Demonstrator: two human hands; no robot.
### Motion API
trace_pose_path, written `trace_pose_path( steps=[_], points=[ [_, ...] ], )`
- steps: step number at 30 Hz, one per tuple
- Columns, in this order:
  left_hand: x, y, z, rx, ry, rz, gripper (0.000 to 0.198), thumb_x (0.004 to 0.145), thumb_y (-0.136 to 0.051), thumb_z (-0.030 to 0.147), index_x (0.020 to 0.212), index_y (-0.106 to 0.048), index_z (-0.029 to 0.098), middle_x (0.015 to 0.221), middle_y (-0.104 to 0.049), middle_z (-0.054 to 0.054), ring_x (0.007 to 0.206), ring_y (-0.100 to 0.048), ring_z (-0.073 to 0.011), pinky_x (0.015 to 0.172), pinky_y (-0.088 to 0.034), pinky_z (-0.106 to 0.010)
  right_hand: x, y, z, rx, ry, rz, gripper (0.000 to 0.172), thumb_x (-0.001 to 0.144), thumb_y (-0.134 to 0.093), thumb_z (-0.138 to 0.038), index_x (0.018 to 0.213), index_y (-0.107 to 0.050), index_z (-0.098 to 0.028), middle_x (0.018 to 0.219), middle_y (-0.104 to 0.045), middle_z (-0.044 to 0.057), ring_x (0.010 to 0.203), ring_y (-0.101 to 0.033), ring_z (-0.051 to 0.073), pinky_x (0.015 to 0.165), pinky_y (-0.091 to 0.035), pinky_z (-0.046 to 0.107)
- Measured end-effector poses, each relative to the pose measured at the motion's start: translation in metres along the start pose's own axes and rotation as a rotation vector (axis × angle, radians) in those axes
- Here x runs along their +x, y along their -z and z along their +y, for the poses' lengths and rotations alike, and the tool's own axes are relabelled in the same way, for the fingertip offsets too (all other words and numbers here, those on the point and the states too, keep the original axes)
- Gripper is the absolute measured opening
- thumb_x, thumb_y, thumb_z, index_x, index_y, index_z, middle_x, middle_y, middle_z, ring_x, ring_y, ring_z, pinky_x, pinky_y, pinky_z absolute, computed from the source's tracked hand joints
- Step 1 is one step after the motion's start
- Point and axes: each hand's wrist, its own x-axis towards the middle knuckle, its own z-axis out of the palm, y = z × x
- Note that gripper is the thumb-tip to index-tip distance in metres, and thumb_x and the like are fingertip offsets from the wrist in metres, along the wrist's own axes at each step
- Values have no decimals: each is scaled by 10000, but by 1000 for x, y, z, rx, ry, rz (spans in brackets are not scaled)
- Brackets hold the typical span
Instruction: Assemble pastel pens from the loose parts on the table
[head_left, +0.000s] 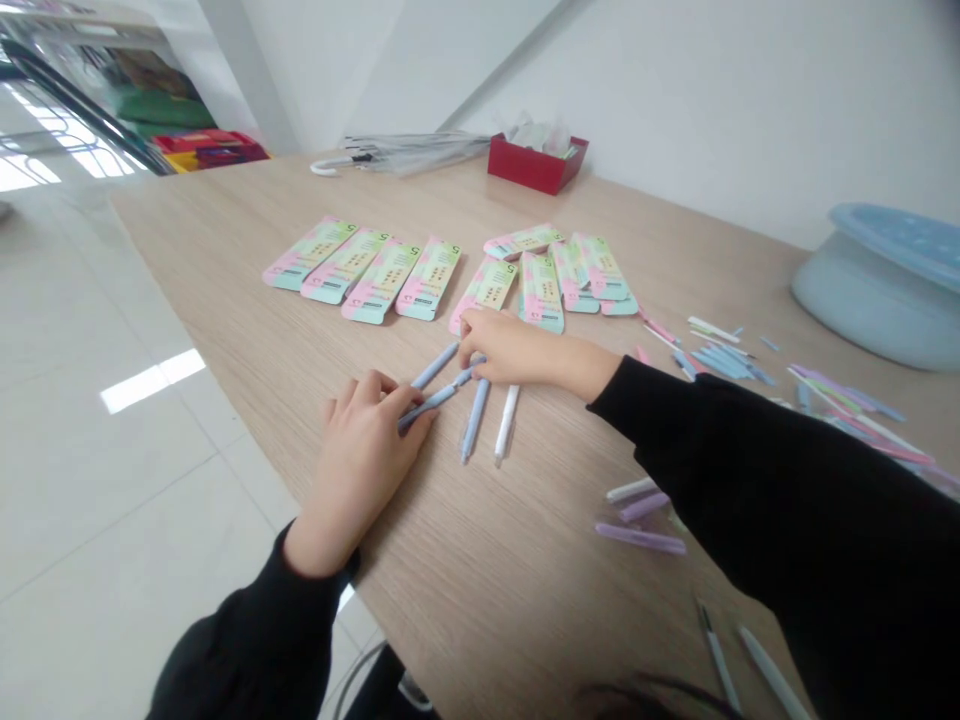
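Observation:
My left hand (364, 450) is closed, thumb and fingers pinching a light blue pen (441, 396) low over the table. At the pen's far end, my right hand (510, 345) has its fingertips closed on a blue piece; whether it is joined to the barrel is hard to see. Another blue pen (436, 365) lies just behind, partly covered by my left fingers. Below my right hand rest a blue pen (474, 425) and a white pen (507, 425), side by side, their upper ends hidden by the hand.
Several pastel pen boxes (427, 280) lie in a row behind my hands. Loose pen parts (731, 362) and purple pens (641, 538) are scattered rightward. Farther back are a clear umbrella (420, 152), a red box (529, 168) and a blue tub (877, 290). The table edge (225, 395) runs along the left.

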Motion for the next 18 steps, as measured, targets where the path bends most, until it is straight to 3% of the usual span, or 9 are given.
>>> trace_pose_path(
  steps=[6, 10, 12, 15, 18],
  points=[
    [-1, 0, 6, 70, 47, 10, 154, 967, -578, 241, 1039, -690, 162, 1089, -664, -167, 1002, -582, -357, 783, -424, -451, 7, -7, 5, 16, 53, -29, 143, 886, -702, -121, 976, -804, -166, 1189, -639, 118, 1161, -548, 274, 1036, -285, 461],
    [-1, 6, 11, 65, 58, 90, 149, 987, -507, 174, 1073, -629, 183, 1022, -731, -140, 968, -629, -334, 772, -386, -428, -8, 10, -4, -17, 91, 21, 210, 950, -578, -102, 983, -772, -175, 1046, -726, 84, 1062, -589, 247, 1016, -227, 465],
    [-2, 12, 15, 3, -12, 97, 156, 1018, -480, 207, 1086, -619, 188, 905, -755, -99, 841, -658, -289, 763, -374, -413, -27, 25, -12, -62, 122, 65, 223, 965, -546, -106, 956, -760, -170, 945, -755, 63, 948, -610, 223, 1009, -226, 466],
    [-5, 21, 28, -158, -203, 91, 190, 1042, -481, 271, 1082, -650, 193, 820, -761, -56, 699, -662, -230, 726, -373, -383, -70, 49, -25, -70, 145, 105, 234, 965, -541, -135, 941, -769, -176, 916, -771, 52, 851, -617, 209, 937, -321, 424],
    [-10, 32, 51, -361, -355, 96, 177, 1034, -509, 264, 1061, -674, 205, 833, -763, -27, 678, -662, -197, 696, -401, -350, -123, 66, -43, -39, 8, 196, 158, 900, -641, -186, 862, -791, -219, 780, -751, 15, 758, -607, 204, 794, -385, 371]
  ],
)
